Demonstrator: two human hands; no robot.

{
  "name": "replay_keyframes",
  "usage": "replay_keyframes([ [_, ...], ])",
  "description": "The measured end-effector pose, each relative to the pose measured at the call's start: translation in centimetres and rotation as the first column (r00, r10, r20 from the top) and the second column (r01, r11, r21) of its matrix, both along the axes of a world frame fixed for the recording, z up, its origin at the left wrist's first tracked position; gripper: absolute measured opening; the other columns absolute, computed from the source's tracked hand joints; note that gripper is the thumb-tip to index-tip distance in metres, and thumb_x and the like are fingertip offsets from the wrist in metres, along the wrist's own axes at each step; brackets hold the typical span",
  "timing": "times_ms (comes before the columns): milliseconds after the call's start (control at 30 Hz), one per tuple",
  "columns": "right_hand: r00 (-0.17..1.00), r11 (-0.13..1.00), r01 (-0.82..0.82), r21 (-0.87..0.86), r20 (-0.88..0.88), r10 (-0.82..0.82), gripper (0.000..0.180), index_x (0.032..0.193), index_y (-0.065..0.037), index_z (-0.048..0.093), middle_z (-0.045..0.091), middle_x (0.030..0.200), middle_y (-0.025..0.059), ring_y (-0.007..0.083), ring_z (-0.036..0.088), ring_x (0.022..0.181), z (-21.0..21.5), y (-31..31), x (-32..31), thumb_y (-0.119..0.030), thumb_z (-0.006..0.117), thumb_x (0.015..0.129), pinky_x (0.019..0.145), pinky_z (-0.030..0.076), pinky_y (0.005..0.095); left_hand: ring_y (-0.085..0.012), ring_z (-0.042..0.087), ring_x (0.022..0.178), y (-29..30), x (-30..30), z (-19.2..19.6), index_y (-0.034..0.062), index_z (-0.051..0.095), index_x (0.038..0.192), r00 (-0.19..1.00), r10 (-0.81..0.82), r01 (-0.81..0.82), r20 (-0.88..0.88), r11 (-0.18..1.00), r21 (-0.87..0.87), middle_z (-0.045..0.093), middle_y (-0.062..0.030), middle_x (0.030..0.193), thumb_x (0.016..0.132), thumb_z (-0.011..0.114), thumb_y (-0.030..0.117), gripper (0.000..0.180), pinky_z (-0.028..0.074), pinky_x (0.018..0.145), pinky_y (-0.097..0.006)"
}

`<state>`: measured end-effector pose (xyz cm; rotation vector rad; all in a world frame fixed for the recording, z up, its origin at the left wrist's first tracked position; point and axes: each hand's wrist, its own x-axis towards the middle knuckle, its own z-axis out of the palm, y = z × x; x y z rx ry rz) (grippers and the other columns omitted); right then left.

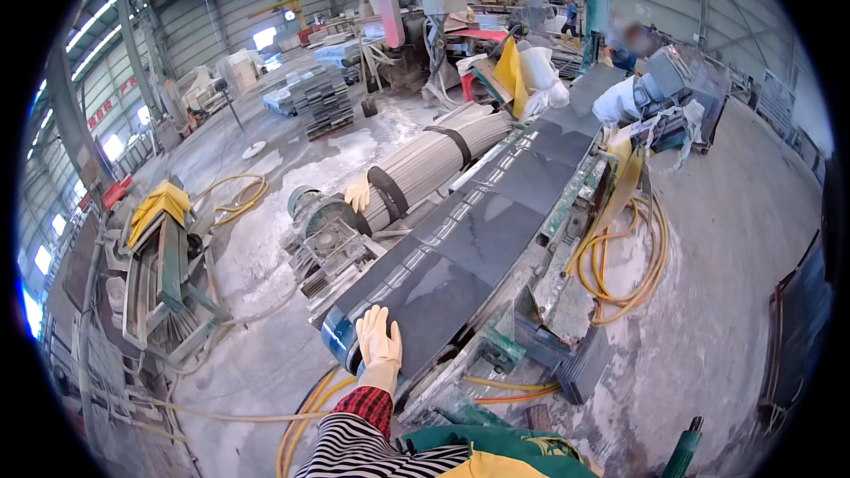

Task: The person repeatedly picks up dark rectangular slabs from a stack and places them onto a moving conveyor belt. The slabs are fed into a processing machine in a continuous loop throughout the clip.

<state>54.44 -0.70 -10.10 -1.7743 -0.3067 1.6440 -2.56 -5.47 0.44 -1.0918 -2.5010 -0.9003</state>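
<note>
Head view shows one gloved hand [379, 338] resting flat on the near end of a dark slab [460, 252]. From the picture alone I cannot tell for sure if it is the left or the right hand; its sleeve comes up from the lower edge, slightly left of the middle. The fingers are spread and lie open on the stone; they hold nothing. The other hand is not in view.

The slab lies on a conveyor [567, 204] that works here as the desk. Its long axis goes from the hand, at lower left, away to the upper right, so the stone lies straight ahead of the hand. More dark slabs [544, 146] follow in one line, end to end, toward the far machine [664, 88].

To the left of the line, a bundle [443, 159] of long grey strips lies nearly parallel to it, bound with black straps. A second glove [358, 193] rests on its near end, beside a motor [323, 221]; whose hand it is I cannot tell.

Yellow hoses [624, 257] lie coiled on the floor [735, 239] at the right side of the conveyor. No container with contents is seen near the hand.
</note>
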Motion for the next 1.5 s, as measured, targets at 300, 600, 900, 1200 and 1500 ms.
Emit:
replay_keyframes([
  [300,1.0,1.0,-0.001,-0.014,0.002,0.001,0.016,0.097,-0.004,0.061,0.064,0.078,0.0097,0.0215,0.062,0.061,-0.6,-1.0,1.2,-0.019,0.062,0.095,0.051,0.051,0.0338,-0.0338,0.049,0.129,-0.9,0.1,0.6,0.0061,0.063,0.123,0.998,-0.013,0.013,-0.061,1.0,0.001,0.058,-0.0156,0.135,0.087,0.067,0.018,0.038,0.031,0.113,-0.047],
  [600,1.0,1.0,0.007,-0.008,0.015,-0.007,0.014,0.095,-0.005,0.061,0.062,0.076,0.0084,0.0204,0.06,0.059,-1.5,-2.3,3.4,-0.019,0.062,0.094,0.049,0.049,0.0331,-0.0303,0.046,0.135,-1.3,0.7,1.1,0.0093,0.06,0.129,0.998,0.052,-0.055,-0.023,0.988,-0.144,0.056,-0.0131,0.14,0.092,0.061,0.024,0.04,0.022,0.12,-0.049],
  [900,0.999,1.0,0.022,-0.011,0.028,-0.022,0.013,0.093,-0.006,0.061,0.061,0.074,0.0072,0.0194,0.058,0.057,-2.2,-3.3,5.4,-0.02,0.062,0.094,0.048,0.048,0.0325,-0.0307,0.045,0.136,-1.6,0.9,1.5,0.0101,0.059,0.131,0.999,0.037,-0.037,-0.003,0.985,-0.166,0.054,-0.0132,0.142,0.094,0.058,0.026,0.04,0.023,0.119,-0.049],
  [1200,0.99,1.0,-0.01,0.03,-0.142,0.014,0.015,0.091,-0.007,0.061,0.06,0.073,0.006,0.0174,0.055,0.055,-6.4,-6.2,8.3,-0.022,0.06,0.095,0.045,0.045,0.0299,-0.0339,0.044,0.136,-2.3,0.3,0.5,0.007,0.056,0.133,0.997,0.031,-0.047,-0.071,0.973,-0.226,0.052,-0.016,0.143,0.095,0.057,0.021,0.04,0.027,0.116,-0.051],
  [1500,0.995,0.997,-0.074,0.012,-0.066,0.075,0.021,0.107,-0.008,0.06,0.069,0.087,0.0091,0.0177,0.063,0.063,-5.4,-6.1,7.1,-0.025,0.062,0.095,0.056,0.054,0.0311,-0.0335,0.038,0.14,-3.8,0.4,-0.2,0.0044,0.049,0.14,0.998,0.016,-0.003,0.065,0.979,-0.205,0.043,-0.0184,0.151,0.093,0.06,0.019,0.05,0.027,0.117,-0.046],
])
